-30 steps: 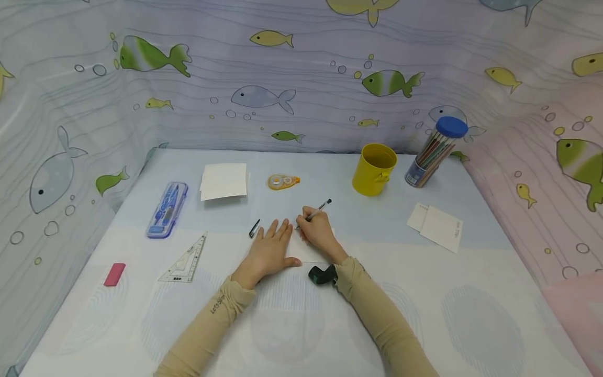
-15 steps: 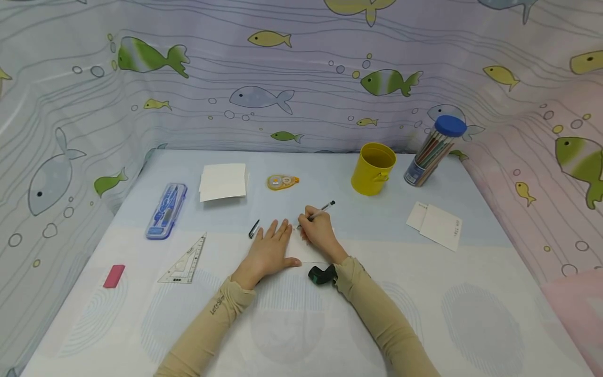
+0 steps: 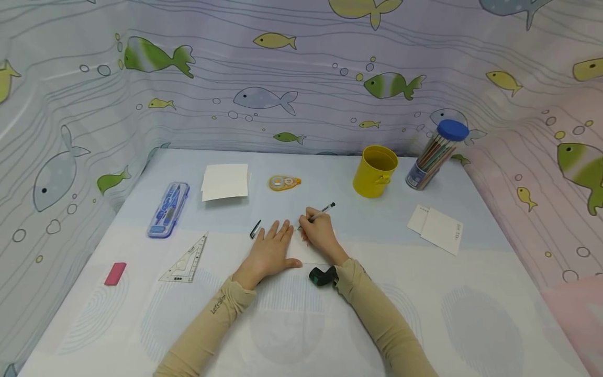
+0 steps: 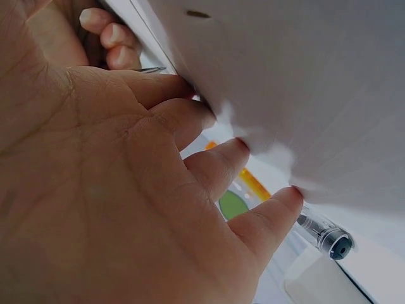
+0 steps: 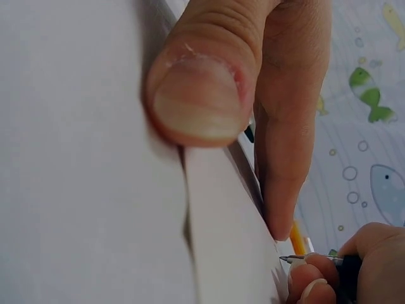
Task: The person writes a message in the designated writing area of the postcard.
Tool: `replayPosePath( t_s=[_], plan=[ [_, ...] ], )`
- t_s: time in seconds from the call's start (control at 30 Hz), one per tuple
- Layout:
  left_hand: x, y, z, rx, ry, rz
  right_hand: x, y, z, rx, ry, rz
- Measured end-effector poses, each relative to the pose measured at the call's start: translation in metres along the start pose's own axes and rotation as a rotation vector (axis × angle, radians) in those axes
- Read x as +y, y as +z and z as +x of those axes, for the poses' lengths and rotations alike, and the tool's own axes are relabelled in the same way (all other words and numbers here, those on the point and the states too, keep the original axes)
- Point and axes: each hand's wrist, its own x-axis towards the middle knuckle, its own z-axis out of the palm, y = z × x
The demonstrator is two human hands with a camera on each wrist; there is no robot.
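Observation:
My right hand (image 3: 321, 234) holds a slim gel pen (image 3: 327, 207) in a writing grip, its dark end pointing up and right. The metal pen tip (image 5: 288, 258) is right at the white paper sheet (image 3: 307, 253) in the right wrist view. My left hand (image 3: 269, 253) lies palm down with fingers spread, resting on the sheet's left side, thumb toward its lower edge. A clear pen cap with a dark clip (image 3: 255, 229) lies beside the left fingertips, and the cap's end (image 4: 335, 244) shows in the left wrist view. Whatever is written is mostly hidden by the hands.
Behind the hands are a paper stack (image 3: 225, 182), an orange correction tape (image 3: 284, 183), a yellow bucket (image 3: 374, 173) and a pencil tub (image 3: 435, 157). At left lie a blue case (image 3: 168, 210), a set square (image 3: 187, 262) and a pink eraser (image 3: 115, 274). Written cards (image 3: 442, 230) lie right.
The right hand and pen have shifted very slightly to the right along the sheet. The left hand stays in place, and the head view has tilted a little.

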Motion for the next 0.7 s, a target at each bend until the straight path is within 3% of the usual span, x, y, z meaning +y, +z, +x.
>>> replayPosePath(
  t_s=[0.7],
  plan=[
    [0.0018,-0.0025,0.0001,-0.003,0.000,0.011,0.0023,-0.0004,0.0010,-0.008,-0.005,-0.014]
  ],
)
